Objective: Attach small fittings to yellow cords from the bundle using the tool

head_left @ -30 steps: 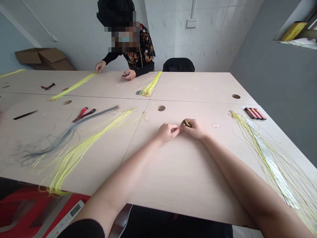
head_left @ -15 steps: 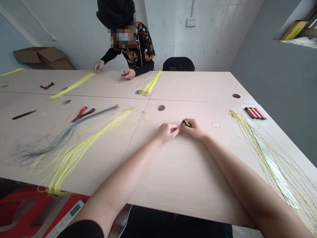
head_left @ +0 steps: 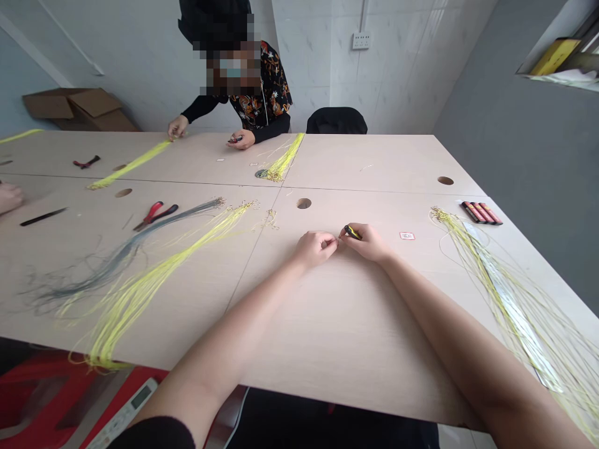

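Observation:
My left hand [head_left: 316,248] rests over the table with thumb and fingers pinched together; what they hold is too small to make out. Right beside it, fingertips nearly touching, my right hand [head_left: 372,243] is closed around a small black tool with yellow markings [head_left: 352,232]. Its working end is hidden by the fingers. A small red-bordered label [head_left: 407,236] lies to the right of that hand. Left of my left arm stretches a bundle of yellow cords [head_left: 180,255], and beside it a bundle of grey cords [head_left: 135,243].
Red-and-black pliers [head_left: 152,215] and a thin black blade-shaped tool [head_left: 44,216] lie at left. Another yellow cord bundle [head_left: 486,268] and several red cylinders [head_left: 482,212] are at right. A co-worker [head_left: 276,81] sits opposite; another person's hand [head_left: 9,197] shows at the left edge.
My hands stay almost where they were, still together. The co-worker's hand on the far yellow cords has shifted left. Another person's hand has appeared at the left edge.

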`<act>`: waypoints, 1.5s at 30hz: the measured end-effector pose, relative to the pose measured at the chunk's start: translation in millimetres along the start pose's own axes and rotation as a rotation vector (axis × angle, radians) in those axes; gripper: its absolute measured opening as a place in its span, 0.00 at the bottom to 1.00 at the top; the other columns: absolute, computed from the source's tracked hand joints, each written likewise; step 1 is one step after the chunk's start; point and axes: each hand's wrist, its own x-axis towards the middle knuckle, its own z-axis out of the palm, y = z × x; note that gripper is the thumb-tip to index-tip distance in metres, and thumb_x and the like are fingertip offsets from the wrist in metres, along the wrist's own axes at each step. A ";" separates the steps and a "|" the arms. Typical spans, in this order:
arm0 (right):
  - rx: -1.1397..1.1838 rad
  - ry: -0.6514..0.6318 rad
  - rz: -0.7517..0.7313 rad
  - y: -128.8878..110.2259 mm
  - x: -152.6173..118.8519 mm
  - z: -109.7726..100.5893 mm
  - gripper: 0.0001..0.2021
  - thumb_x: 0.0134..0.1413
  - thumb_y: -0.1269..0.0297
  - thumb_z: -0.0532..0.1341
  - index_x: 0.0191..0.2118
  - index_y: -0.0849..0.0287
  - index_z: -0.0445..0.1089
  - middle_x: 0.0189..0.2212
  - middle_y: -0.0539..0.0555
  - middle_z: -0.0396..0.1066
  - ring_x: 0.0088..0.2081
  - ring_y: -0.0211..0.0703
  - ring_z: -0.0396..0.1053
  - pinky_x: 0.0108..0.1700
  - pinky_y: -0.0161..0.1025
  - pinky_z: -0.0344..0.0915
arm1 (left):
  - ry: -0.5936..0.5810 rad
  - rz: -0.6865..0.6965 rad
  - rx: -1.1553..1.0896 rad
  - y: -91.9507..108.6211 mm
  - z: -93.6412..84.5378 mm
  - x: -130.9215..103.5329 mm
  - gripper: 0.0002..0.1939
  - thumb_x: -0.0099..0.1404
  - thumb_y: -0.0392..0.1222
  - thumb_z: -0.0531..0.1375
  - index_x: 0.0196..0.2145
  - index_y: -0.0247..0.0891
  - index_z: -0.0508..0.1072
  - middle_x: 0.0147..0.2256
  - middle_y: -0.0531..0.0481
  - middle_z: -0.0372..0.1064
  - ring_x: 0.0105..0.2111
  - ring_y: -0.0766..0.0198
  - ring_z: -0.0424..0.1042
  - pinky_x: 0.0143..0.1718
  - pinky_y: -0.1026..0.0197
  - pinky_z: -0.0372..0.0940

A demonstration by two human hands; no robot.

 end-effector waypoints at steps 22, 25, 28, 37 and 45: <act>0.071 0.055 0.079 -3.8 -0.2 -2.4 0.10 0.46 0.59 0.56 0.29 0.60 0.68 0.18 0.46 0.54 0.22 0.33 0.51 0.26 0.34 0.49 | 0.086 0.033 -0.013 7.9 -4.3 -0.5 0.14 0.60 0.41 0.53 0.19 0.36 0.67 0.19 0.54 0.62 0.21 0.70 0.55 0.25 0.65 0.52; 0.261 0.160 0.186 -3.8 1.6 -1.1 0.09 0.45 0.58 0.57 0.25 0.59 0.62 0.18 0.46 0.51 0.22 0.33 0.49 0.25 0.35 0.47 | 0.163 0.045 -0.020 8.9 -5.9 -0.5 0.15 0.61 0.43 0.52 0.19 0.36 0.65 0.19 0.54 0.60 0.20 0.70 0.53 0.25 0.65 0.52; 0.581 0.286 0.270 -1.4 5.1 2.3 0.12 0.44 0.58 0.57 0.23 0.57 0.53 0.18 0.46 0.47 0.21 0.34 0.46 0.24 0.35 0.47 | 0.225 0.049 -0.032 7.7 -7.0 -0.3 0.15 0.62 0.44 0.52 0.20 0.36 0.65 0.20 0.54 0.61 0.20 0.71 0.53 0.25 0.65 0.51; 0.940 -0.052 0.320 -19.6 -3.8 20.8 0.15 0.40 0.59 0.59 0.29 0.55 0.50 0.23 0.45 0.52 0.21 0.33 0.55 0.22 0.33 0.54 | 0.277 0.040 -0.033 7.9 -8.6 -0.7 0.14 0.62 0.43 0.52 0.22 0.37 0.68 0.22 0.52 0.66 0.20 0.70 0.55 0.25 0.65 0.53; 0.908 -0.143 0.290 -11.0 -3.8 22.7 0.13 0.46 0.57 0.58 0.31 0.56 0.53 0.25 0.45 0.60 0.18 0.31 0.56 0.19 0.33 0.54 | 0.297 0.074 -0.018 6.3 -8.6 -0.5 0.13 0.62 0.41 0.52 0.22 0.37 0.67 0.22 0.52 0.67 0.21 0.70 0.58 0.25 0.65 0.54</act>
